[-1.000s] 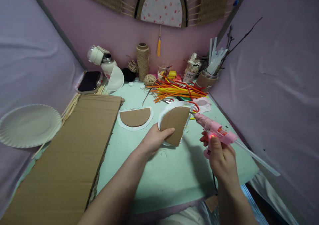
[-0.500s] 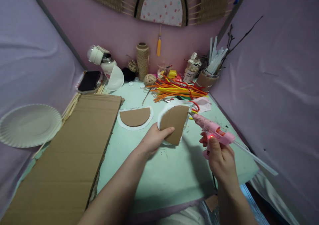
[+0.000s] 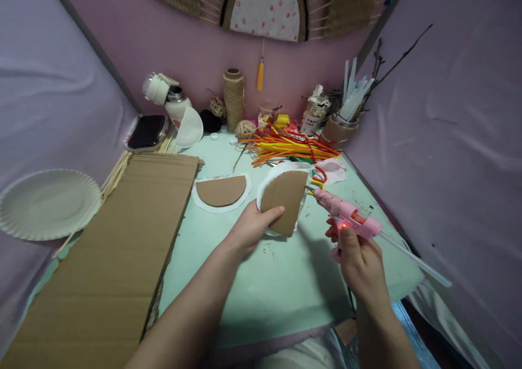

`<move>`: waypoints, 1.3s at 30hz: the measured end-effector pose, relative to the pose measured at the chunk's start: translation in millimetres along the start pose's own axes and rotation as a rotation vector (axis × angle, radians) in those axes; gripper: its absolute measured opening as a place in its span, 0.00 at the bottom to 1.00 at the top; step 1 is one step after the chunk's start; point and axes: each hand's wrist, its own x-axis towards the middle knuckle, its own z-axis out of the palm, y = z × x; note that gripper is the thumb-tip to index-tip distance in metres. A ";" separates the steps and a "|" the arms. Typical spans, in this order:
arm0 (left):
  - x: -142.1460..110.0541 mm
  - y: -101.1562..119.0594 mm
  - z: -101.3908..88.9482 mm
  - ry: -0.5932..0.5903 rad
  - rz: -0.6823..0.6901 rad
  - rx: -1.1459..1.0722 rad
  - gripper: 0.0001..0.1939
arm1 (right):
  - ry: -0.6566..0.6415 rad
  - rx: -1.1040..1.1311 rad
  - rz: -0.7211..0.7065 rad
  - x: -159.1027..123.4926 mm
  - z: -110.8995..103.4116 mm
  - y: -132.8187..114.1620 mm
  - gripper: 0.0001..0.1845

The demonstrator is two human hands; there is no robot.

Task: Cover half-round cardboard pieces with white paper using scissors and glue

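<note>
My left hand (image 3: pixel 249 228) grips a brown cardboard half-circle (image 3: pixel 285 199) backed by a white paper plate piece, held upright over the mint-green table (image 3: pixel 281 282). My right hand (image 3: pixel 359 257) is wrapped round a pink hot glue gun (image 3: pixel 348 219) with a red light lit and a clear glue stick trailing behind. The gun's nozzle points at the right edge of the cardboard piece, touching or nearly so. A second cardboard half-circle on a white paper backing (image 3: pixel 221 191) lies flat on the table, left of the held piece.
A large corrugated cardboard sheet (image 3: pixel 110 260) covers the left side. A white paper plate (image 3: pixel 47 203) lies far left. At the back are orange and yellow pipe cleaners (image 3: pixel 291 147), a twine spool (image 3: pixel 234 98), a white bottle (image 3: pixel 175 105) and a cup of glue sticks (image 3: pixel 340 129).
The glue gun has shifted slightly left and up, bringing its nozzle closer to the cardboard's right edge. My left hand has raised the held piece a little.
</note>
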 end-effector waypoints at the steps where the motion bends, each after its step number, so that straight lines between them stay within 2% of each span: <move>1: -0.1 0.3 0.1 -0.001 0.000 -0.001 0.22 | 0.000 0.000 0.004 -0.1 0.1 0.1 0.40; 15: 1.5 0.9 -1.1 0.024 0.044 -0.023 0.22 | -0.024 -0.045 -0.052 -2.4 0.1 3.1 0.37; 39: 6.2 -1.7 -3.7 0.055 0.087 -0.059 0.22 | -0.072 -0.086 -0.027 -7.2 3.2 3.9 0.39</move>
